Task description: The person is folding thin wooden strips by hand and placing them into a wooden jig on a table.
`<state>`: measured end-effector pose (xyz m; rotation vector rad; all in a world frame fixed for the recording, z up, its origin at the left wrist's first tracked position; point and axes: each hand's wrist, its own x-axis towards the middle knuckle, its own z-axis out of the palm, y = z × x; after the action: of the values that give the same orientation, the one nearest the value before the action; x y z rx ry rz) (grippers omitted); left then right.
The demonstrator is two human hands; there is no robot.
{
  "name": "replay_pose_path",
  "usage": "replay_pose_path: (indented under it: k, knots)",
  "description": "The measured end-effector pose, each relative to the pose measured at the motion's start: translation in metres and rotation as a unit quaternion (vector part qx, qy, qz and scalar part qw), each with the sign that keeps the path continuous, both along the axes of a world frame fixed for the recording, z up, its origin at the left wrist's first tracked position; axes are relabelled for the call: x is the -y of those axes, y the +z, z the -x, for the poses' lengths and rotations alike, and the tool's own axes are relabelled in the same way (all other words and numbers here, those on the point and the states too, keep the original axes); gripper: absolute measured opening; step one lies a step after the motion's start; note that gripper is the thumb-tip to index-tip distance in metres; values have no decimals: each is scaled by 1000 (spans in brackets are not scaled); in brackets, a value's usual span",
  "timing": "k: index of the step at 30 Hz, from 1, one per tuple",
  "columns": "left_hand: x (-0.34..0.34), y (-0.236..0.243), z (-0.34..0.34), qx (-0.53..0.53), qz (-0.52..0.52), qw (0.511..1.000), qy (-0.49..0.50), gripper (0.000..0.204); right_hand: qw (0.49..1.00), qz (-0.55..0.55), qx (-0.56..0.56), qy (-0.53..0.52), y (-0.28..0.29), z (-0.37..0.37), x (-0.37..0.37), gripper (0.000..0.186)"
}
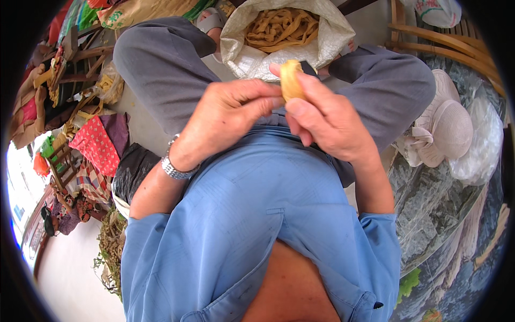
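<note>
- Cluttered room: pale floor, white sack ahead.
- Yellow roll: gripped in right hand, fingers curled.
- Left hand: fingertips pinched beside roll; contents unclear.
- Slack right grip could loosen roll.

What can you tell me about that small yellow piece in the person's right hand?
The yellow piece looks pale, streaked lengthwise, perhaps a strip folded or wound; its material is unclear. Narrow and rounded, it is held in the fingers of the right hand, beside a black thing. The left hand reaches its lower end; contact is unclear.
</note>
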<state>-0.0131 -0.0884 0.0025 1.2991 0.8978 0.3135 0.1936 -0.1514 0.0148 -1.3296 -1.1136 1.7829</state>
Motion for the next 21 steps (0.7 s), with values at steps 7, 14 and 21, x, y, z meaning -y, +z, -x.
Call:
replay_pose_path:
  k: [7, 14, 21]
  knots:
    - [7, -8, -1, 85, 253, 962, 54, 32, 851, -374, 369, 8, -44, 12, 6, 32]
    - [2, -21, -7, 134, 299, 938, 116, 27, 928, -247, 223, -166, -49, 31, 13, 42]
    - [3, -19, 2, 216, 332, 915, 75, 31, 974, 53, -153, -160, -49, 25, 12, 40]
